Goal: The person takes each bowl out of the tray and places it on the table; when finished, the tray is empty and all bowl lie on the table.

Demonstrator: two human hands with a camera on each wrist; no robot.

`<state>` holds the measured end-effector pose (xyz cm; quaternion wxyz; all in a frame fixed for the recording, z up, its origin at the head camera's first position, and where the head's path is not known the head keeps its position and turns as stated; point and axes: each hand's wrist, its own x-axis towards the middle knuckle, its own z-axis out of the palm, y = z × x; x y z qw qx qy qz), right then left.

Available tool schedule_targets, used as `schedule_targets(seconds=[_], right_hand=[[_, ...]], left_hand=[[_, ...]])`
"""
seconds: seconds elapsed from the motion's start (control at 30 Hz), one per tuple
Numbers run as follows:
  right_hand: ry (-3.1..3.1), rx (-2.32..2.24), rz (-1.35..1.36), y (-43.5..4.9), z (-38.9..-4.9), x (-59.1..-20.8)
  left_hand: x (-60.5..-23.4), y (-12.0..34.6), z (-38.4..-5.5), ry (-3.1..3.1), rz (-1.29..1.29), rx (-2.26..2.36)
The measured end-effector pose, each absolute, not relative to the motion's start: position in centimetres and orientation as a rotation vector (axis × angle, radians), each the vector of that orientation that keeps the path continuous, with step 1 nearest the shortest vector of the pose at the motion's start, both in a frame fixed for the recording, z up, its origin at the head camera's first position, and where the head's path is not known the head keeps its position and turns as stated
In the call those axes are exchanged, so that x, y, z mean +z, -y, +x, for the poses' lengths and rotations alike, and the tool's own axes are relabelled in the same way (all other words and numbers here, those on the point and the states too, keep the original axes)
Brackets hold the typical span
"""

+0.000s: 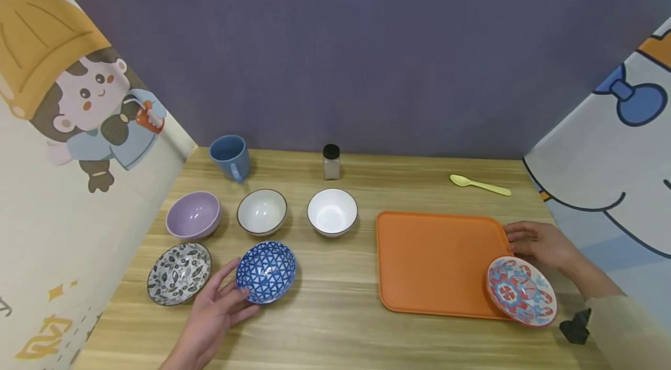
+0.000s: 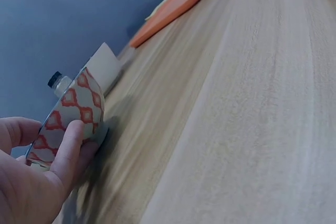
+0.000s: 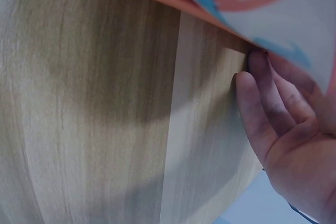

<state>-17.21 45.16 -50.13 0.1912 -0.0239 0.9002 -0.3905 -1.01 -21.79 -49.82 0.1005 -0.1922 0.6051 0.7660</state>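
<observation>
My left hand [image 1: 217, 303] pinches the blue bowl [image 1: 266, 272] at its left side, with the thumb at the rim and fingers on the outer wall. In the left wrist view, this bowl [image 2: 73, 109] shows a red pattern outside and is tilted. On the right, my right hand [image 1: 540, 245] has its fingers extended against the right edge of the orange tray [image 1: 419, 259]. A bowl with a red and blue flower pattern [image 1: 521, 291] leans over the tray's near right corner. It covers part of my right hand [image 3: 299, 135] in the right wrist view.
Left of the blue bowl stand a black-and-white leaf bowl [image 1: 179, 274] and a purple bowl [image 1: 193, 215]. Behind are two white bowls [image 1: 262, 211] [image 1: 332, 212], a blue mug [image 1: 230, 157] and a black-capped jar [image 1: 331, 162]. A yellow spoon [image 1: 480, 185] lies behind the tray.
</observation>
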Motion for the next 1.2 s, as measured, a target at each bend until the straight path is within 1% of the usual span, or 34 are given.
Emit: schedule_targets(seconds=[0.23,0.6,0.87,1.0,1.2], right_hand=[[-2.521,-1.106,-0.067,-45.2,-17.2,-50.1],[-2.539,-1.110,-0.081,-45.3,-17.1,-50.3],[-2.547,-1.103,-0.100,-45.2,-17.2,-50.2],[-2.559,-1.076,-0.099,-45.2,-17.2,-50.2],[-2.566,-1.067,-0.095,-45.1,-17.0,-50.1]], left_hand=[[-50.3,21.6,-0.7,-1.817,-0.544,2.259],[-50.8,21.7,-0.4,-2.028,-0.430,2.174],[-50.8,22.1,-0.3,-2.112,-0.411,2.106],[-50.3,22.1,-0.3,-2.206,-0.402,2.024],[-48.6,21.9,-0.4,-2.370,-0.351,1.890]])
